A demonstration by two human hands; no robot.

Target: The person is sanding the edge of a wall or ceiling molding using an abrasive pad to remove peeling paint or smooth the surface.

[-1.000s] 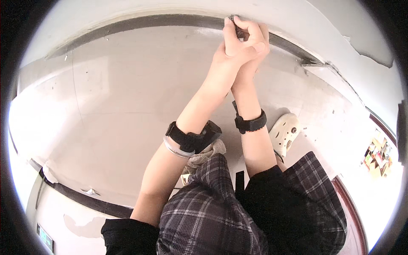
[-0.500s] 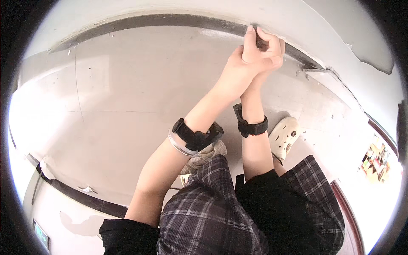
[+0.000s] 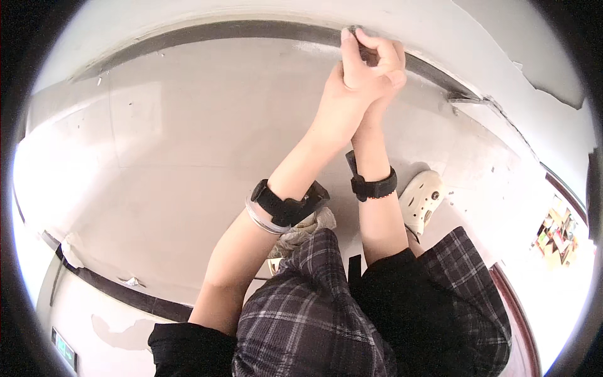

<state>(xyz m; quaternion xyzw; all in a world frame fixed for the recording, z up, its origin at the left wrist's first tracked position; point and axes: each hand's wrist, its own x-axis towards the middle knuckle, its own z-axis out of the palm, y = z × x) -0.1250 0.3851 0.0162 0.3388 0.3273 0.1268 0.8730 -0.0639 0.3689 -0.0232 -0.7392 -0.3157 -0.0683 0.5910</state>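
Note:
Both hands meet at the dark baseboard strip (image 3: 251,28) at the foot of the pale wall. My left hand (image 3: 358,78) is closed, its fingers curled around a small dark wad (image 3: 369,56) that shows only in part; it may be steel wool, but I cannot tell. Behind it, and crossed by it, my right hand (image 3: 382,100) is closed too, pressed against the left. Most of its fingers are hidden. The fingertips touch or nearly touch the upper edge of the strip.
A pale tiled floor (image 3: 207,125) spreads below the strip, with small crumbs and a whitish smear on it. My cream clog (image 3: 422,201) stands to the right. Peeling paint (image 3: 546,91) marks the wall at upper right. Torn white scraps (image 3: 132,281) lie near the left strip.
Both hands have slid together a short way to the left along the baseboard, still closed and overlapping. The foot has hardly moved.

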